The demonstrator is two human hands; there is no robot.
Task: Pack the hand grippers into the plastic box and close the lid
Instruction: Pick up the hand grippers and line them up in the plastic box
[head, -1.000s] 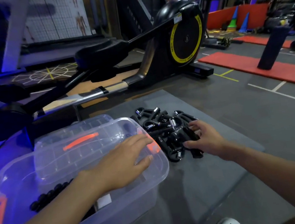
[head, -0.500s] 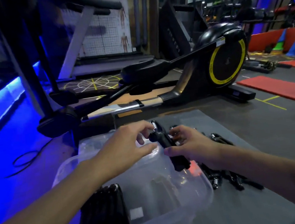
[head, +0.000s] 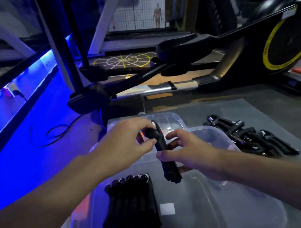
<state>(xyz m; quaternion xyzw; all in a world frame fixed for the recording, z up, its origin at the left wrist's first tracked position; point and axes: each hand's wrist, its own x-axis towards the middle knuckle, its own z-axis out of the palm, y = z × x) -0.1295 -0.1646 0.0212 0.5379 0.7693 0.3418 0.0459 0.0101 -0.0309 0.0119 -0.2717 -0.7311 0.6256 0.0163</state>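
Farthest back, an exercise machine (head: 233, 52) spans the floor just beyond the grey mat (head: 240, 108). The clear plastic box (head: 222, 133) sits open before you, its lid (head: 171, 118) behind it. A row of grippers (head: 130, 207) lies inside, left; a loose pile (head: 253, 139) lies on the mat, right. Above the box, your left hand (head: 123, 143) pinches the top of one hand gripper (head: 165, 155); your right hand (head: 188, 154) grips its middle.
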